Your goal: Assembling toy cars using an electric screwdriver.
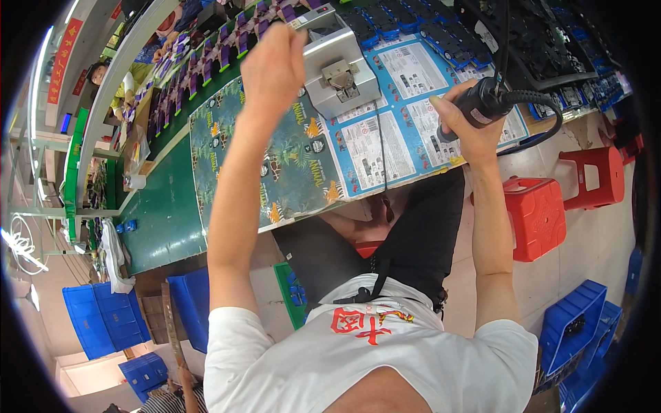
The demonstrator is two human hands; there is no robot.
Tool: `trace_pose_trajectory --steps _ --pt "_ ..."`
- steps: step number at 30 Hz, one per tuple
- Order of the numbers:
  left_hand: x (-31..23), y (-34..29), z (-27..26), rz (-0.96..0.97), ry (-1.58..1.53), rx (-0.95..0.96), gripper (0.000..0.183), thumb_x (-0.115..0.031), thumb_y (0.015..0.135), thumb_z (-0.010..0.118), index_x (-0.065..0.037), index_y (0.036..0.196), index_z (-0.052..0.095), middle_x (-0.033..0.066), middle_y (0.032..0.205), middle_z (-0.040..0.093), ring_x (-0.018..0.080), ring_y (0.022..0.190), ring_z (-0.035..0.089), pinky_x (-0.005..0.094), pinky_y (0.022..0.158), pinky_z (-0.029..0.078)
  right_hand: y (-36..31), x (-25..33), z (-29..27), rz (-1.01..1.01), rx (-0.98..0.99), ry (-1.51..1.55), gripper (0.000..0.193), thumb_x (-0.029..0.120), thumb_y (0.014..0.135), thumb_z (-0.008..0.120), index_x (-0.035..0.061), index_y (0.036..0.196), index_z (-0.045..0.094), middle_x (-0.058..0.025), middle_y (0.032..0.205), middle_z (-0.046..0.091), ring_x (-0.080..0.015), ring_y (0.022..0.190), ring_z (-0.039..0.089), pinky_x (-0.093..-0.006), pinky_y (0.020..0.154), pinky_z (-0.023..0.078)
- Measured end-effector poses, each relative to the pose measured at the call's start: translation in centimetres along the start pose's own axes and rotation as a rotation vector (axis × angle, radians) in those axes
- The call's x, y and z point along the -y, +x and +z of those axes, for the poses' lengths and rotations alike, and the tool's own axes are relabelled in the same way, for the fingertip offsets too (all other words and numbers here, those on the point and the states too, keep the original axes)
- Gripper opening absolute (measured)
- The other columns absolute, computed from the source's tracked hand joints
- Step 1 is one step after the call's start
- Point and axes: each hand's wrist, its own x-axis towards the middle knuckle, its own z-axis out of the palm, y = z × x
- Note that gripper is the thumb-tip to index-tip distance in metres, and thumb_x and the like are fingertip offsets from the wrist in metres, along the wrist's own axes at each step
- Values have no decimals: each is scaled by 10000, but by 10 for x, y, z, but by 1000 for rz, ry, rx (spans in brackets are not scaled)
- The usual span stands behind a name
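Observation:
My right hand (pixel 471 127) is wrapped round a black powered screwdriver (pixel 480 103), its thumb along the body. A thick black cable loops off the tool's right side. My left hand (pixel 274 69) is raised at the left of a silver metal bench device (pixel 342 65), fingers curled closed; whatever is in them is hidden, and the hand is slightly blurred. A small metal fixture (pixel 339 74) sits on the device's front face. Beneath lie blue printed card sheets (pixel 382 148) and a dark green animal-patterned sheet (pixel 292 175).
Rows of blue and black parts (pixel 447 41) lie across the far right of the bench, purple and black parts (pixel 224 51) at the far left. A red stool (pixel 537 217) stands right of my legs. Blue crates (pixel 571 323) are at lower right. Another person (pixel 127 86) sits beyond the bench.

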Motion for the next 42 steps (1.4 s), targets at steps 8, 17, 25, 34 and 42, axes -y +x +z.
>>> trace_pose_trajectory --steps 8,17,25,34,42 --pt "-9 -30 3 -249 -239 40 145 -201 908 645 -59 932 629 113 847 665 297 742 646 388 643 506 2 -3 -2 -39 -21 -46 185 128 801 809 13 784 666 6 586 591 -52 510 547 -195 499 408" --pt "-75 -143 14 52 -368 481 310 -279 794 758 -55 852 552 126 792 560 330 714 589 416 615 473 4 -5 0 -58 29 -57 194 138 788 823 14 793 674 -4 602 605 -54 520 557 -188 503 420" --pt "-77 -140 32 292 -128 626 90 -112 767 577 -52 797 517 99 778 562 266 723 630 379 613 511 2 -3 1 -18 -5 -38 189 116 780 829 14 790 670 8 608 599 -41 528 544 -182 504 400" --pt "-6 37 1 18 196 68 213 -288 932 606 -76 943 600 112 870 644 328 816 636 430 651 497 2 8 1 26 -17 44 156 35 758 790 32 787 637 0 633 594 -49 503 521 -193 494 383" --pt "-117 41 144 -363 -482 134 566 -425 832 708 76 1082 626 235 978 686 390 934 668 435 813 520 -10 36 -45 7 -9 267 164 6 767 775 22 810 618 -7 628 578 -58 526 524 -192 496 393"
